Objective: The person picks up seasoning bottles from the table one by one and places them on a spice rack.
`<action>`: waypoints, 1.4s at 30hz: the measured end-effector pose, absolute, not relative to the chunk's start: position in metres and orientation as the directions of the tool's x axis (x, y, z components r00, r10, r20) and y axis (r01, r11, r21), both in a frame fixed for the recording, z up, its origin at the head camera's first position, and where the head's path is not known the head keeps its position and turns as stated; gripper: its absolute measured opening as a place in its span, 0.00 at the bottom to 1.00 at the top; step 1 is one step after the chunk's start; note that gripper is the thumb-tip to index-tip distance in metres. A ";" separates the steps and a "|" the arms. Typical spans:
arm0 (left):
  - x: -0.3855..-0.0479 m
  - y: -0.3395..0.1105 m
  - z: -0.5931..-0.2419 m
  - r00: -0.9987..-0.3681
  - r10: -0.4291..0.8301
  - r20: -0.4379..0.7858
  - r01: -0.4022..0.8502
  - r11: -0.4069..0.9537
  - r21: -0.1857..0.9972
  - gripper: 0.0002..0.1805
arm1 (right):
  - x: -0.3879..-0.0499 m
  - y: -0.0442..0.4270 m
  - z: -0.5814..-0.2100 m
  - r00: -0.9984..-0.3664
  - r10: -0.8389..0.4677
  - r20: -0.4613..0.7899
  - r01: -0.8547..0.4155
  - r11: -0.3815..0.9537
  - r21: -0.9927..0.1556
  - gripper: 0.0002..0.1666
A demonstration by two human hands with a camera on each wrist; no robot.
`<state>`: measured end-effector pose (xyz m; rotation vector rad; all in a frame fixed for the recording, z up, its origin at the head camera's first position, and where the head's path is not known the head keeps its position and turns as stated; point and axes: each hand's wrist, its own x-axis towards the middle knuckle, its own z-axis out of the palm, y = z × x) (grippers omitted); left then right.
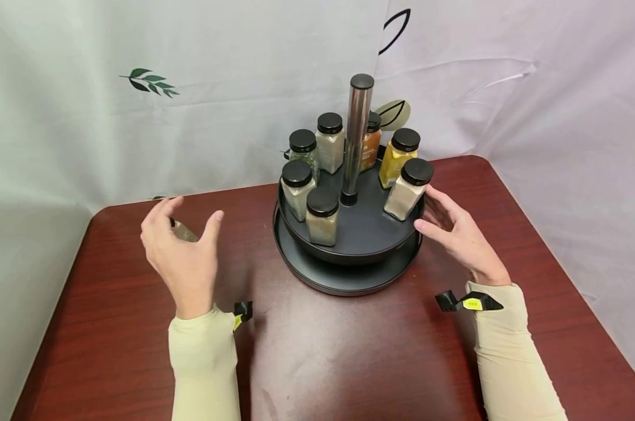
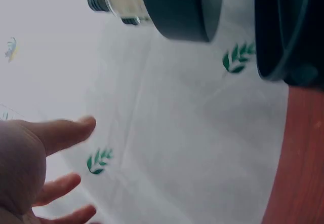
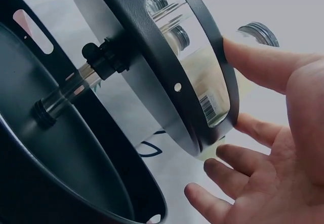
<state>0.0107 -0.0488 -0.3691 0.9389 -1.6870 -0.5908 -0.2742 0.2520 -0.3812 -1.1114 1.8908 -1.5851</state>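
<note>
A black two-tier turntable [image 1: 349,248] with a metal centre post [image 1: 356,134] stands on the table, and several black-capped spice jars sit in its upper tray. My right hand [image 1: 459,234] is at the right side of that tray. In the right wrist view its thumb and index fingertips touch the rim [image 3: 230,82] around a cut-out; the other fingers are loosely bent. Nearest this hand is a tilted jar of pale powder [image 1: 404,196]. My left hand [image 1: 178,257] hovers left of the turntable, thumb spread from the fingers. Behind it shows a small greyish-green thing [image 1: 183,231], mostly hidden.
A yellow jar [image 1: 396,161] and an orange jar [image 1: 369,146] stand toward the tray's back right. Other jars line its left and front, including a greenish-brown one [image 1: 323,225]. The reddish-brown table [image 1: 317,356] meets a white leaf-print cloth [image 1: 217,117] behind.
</note>
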 end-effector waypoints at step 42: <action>0.044 -0.099 -0.425 -0.101 -0.984 0.149 -0.556 0.179 0.812 0.39 | -0.289 0.250 -0.387 -0.542 -0.813 0.214 -0.272 -0.072 -0.960 0.41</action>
